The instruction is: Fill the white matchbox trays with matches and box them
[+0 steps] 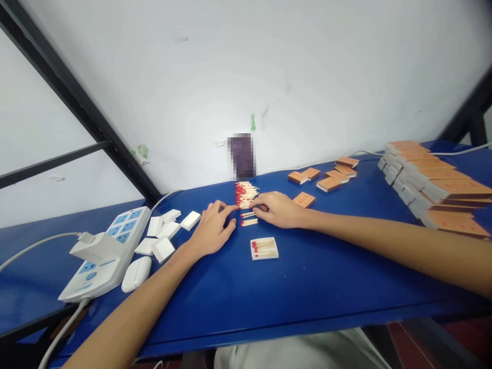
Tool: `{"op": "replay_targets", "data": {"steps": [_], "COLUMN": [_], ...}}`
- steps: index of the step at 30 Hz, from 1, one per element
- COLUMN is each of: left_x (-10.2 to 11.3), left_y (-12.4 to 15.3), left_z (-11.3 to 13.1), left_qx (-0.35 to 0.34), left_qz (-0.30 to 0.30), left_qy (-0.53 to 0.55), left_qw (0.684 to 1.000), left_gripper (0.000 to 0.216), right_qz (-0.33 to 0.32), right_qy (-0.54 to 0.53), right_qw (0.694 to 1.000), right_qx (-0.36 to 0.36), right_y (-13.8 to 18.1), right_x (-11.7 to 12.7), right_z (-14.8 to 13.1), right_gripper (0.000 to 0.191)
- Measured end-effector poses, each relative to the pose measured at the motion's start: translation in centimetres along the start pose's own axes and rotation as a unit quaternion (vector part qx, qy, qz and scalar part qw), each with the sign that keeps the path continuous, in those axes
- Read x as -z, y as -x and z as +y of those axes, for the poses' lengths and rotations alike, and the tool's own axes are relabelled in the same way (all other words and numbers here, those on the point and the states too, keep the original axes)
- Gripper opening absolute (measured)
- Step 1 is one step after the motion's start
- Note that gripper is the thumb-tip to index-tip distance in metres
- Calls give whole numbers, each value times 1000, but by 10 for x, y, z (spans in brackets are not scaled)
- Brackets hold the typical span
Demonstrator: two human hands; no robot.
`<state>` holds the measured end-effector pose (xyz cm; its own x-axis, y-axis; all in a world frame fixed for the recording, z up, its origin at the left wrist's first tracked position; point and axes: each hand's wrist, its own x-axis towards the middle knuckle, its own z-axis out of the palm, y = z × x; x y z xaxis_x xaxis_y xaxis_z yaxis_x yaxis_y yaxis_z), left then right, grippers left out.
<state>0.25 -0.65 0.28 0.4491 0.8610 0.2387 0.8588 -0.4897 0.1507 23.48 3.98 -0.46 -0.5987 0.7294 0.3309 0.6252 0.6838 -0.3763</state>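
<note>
My left hand [215, 225] lies left of a pile of red-headed matches [245, 195], index finger stretched to the match heads and thumb held apart. On the pile's right side, my right hand [279, 209] has curled fingers, with thumb and index fingertip close together at the plain ends of some matches. Just below the pile, a few separate matches [249, 222] lie in short rows between the hands. Nearer to me is a white matchbox tray [272, 255] with several matches in it, heads to the left. Exactly which matches the right fingertips touch is partly hidden.
Several empty white trays [168, 230] lie at left, beside a white earphone case [136, 274] and a power strip [111, 256] with a plugged-in charger. Orange matchboxes [332, 183] are scattered behind my right hand. A stack of matchboxes [434, 179] stands far right, on the blue table [307, 292].
</note>
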Motion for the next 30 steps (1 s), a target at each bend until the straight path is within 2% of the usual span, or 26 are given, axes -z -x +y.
{"op": "replay_targets", "data": {"steps": [13, 30], "left_x": [0, -3], "left_y": [0, 0], "left_z": [0, -3], "left_qx": [-17, 3], "left_qz": [-7, -26], "left_qy": [18, 18], "left_qw": [1000, 1000], "left_gripper": [41, 44], "right_qz": [-5, -8], "right_qy": [-1, -10], "right_qw": [1000, 1000], "right_qx": [7, 2], "right_y": [-1, -2], "right_x": [0, -1], "right_z": [0, 4], "right_gripper": [27, 30]}}
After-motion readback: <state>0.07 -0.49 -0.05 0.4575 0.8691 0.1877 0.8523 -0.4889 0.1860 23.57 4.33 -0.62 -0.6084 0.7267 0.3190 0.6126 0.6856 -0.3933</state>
